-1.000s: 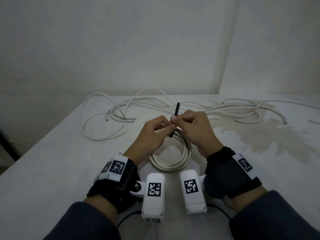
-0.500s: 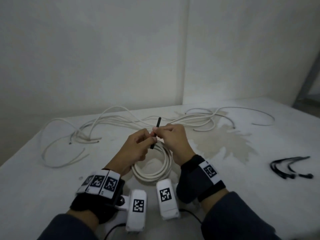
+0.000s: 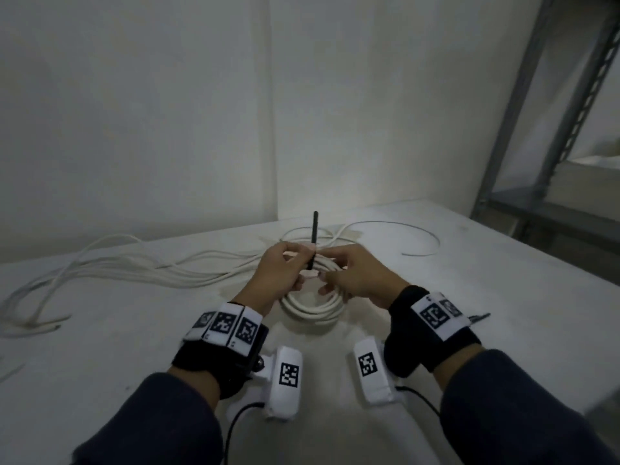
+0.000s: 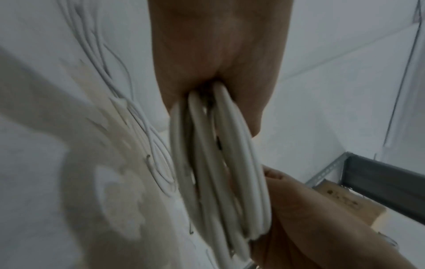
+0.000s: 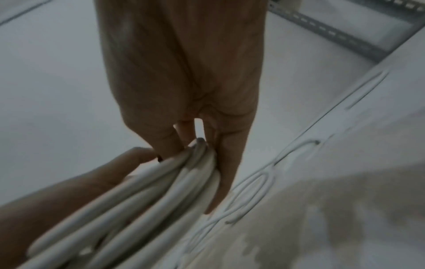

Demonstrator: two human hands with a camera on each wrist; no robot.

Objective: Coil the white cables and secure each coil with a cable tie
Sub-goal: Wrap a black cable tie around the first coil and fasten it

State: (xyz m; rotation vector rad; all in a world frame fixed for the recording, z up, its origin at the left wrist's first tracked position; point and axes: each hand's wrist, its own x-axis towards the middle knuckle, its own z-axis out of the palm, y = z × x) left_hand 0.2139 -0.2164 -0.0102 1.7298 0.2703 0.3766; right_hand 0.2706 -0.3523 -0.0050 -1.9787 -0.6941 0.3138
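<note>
A white cable coil (image 3: 312,307) is held tilted above the table. My left hand (image 3: 285,266) and right hand (image 3: 349,273) both grip its far side, fingertips close together. A black cable tie (image 3: 315,234) stands upright between those fingertips, its tail pointing up; its lower part is hidden behind the fingers. In the left wrist view the coil (image 4: 218,163) runs into my left hand (image 4: 218,54), with the right hand (image 4: 322,218) below. The right wrist view shows my right hand (image 5: 184,91) with fingers and thumb around the coil (image 5: 161,191).
Several loose white cables (image 3: 134,268) lie across the table's left and back, and one more curves at the back right (image 3: 419,231). Spare black cable ties (image 3: 480,317) peek out behind my right wrist. A grey metal shelf (image 3: 553,129) stands beyond the table's right edge (image 3: 536,250).
The view has swung right and up. The tie now stands straight up, with more tail above the fingers. My wrists have spread apart; both hands still hold the coil.
</note>
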